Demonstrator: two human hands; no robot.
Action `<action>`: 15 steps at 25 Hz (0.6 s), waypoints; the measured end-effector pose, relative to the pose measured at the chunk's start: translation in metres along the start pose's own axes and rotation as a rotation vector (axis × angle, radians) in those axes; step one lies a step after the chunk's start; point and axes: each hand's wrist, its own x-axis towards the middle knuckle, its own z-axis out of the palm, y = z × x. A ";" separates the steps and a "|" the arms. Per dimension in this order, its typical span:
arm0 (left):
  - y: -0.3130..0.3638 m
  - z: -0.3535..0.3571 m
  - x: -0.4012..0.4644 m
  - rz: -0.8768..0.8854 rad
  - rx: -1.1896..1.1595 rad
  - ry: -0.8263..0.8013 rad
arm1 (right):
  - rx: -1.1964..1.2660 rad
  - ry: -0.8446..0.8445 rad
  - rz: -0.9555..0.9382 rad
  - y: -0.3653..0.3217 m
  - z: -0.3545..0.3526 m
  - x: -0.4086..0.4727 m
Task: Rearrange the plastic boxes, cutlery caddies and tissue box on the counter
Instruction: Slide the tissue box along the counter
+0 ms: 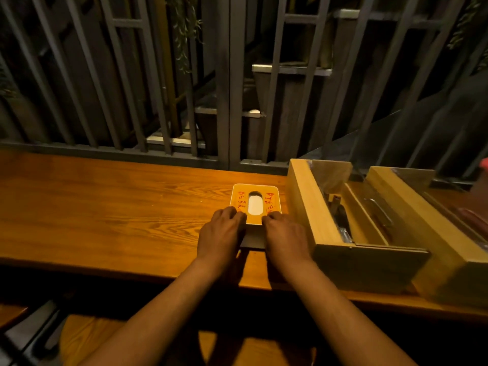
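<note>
A tissue box with a wooden top, red writing and an oval slot showing white tissue sits in the middle of the wooden counter. My left hand grips its near left corner and my right hand grips its near right corner, fingers curled over the top edge. Just to the right stands a wooden cutlery caddy with a clear lid and dark cutlery inside. A second wooden caddy stands beside it at the far right, partly cut off by the frame.
A grey metal railing runs along the counter's far edge, with stairs and plants behind it. The counter stretches bare to the left of the tissue box. A wooden stool or bench lies below the counter's near edge.
</note>
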 end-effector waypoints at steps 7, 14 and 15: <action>-0.009 0.017 0.085 0.072 0.148 -0.149 | -0.074 -0.221 0.104 0.015 0.003 0.086; -0.030 0.056 0.175 0.053 0.164 -0.233 | -0.110 -0.374 0.178 0.033 0.027 0.177; -0.033 0.061 0.185 0.053 0.152 -0.229 | -0.113 -0.386 0.184 0.037 0.032 0.186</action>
